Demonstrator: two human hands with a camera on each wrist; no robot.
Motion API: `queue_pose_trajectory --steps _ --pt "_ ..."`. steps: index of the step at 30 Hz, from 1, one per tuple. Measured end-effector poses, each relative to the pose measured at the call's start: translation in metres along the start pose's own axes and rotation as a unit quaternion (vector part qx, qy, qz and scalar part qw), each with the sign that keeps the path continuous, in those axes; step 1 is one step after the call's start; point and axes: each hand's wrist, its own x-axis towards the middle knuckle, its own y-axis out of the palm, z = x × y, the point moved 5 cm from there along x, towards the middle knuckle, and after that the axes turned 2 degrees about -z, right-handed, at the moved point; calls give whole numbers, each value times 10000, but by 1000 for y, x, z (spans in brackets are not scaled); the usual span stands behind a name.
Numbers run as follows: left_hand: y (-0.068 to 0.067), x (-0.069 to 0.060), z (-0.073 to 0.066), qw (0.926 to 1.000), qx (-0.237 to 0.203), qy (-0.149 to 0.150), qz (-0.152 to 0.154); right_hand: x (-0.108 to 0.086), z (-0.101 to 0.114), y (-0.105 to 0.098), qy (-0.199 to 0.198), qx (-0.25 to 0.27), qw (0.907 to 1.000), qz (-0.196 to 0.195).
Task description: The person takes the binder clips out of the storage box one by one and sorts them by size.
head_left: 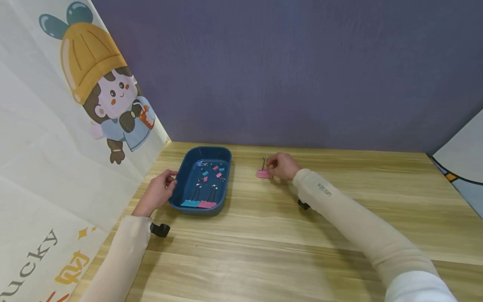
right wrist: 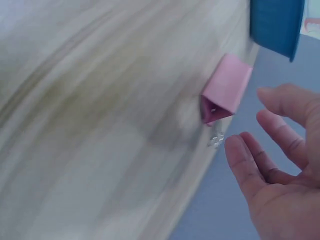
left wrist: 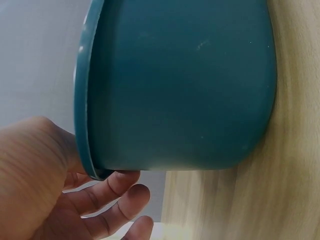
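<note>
Pink clip: a binder clip lies on the desk, near the middle of the head frame, right of the tray.
Clip's direction: the pink body's long axis runs left to right in the head frame; its silver handles point to the top of that frame. In the right wrist frame the body slants from upper right to lower left, a hollow triangular end facing the lower left.
Right hand: the hand is just right of the clip in the head frame; in its wrist frame the fingers are parted and released, holding nothing, the nearest tip just beside the handles.
Left hand: this hand is at the tray's left rim, touching it with bent fingers; whether they pinch it, I cannot tell.
Tray's contents: a large teal clip and a large pink one side by side at the bottom, handles upward; small clips scattered above.
</note>
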Motion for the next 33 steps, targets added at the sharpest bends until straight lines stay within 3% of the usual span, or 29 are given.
queue_pose_trajectory --steps 8,17,33 --pt "-1 0 0 10000 -69 13 24 -5 34 -4 -505 -108 9987 16" --pt "1 -1 2 10000 -25 -68 39 -9 72 8 -1253 -232 9918 113" --pt "3 1 3 9998 5 -163 68 -16 146 54 -2229 -313 9720 670"
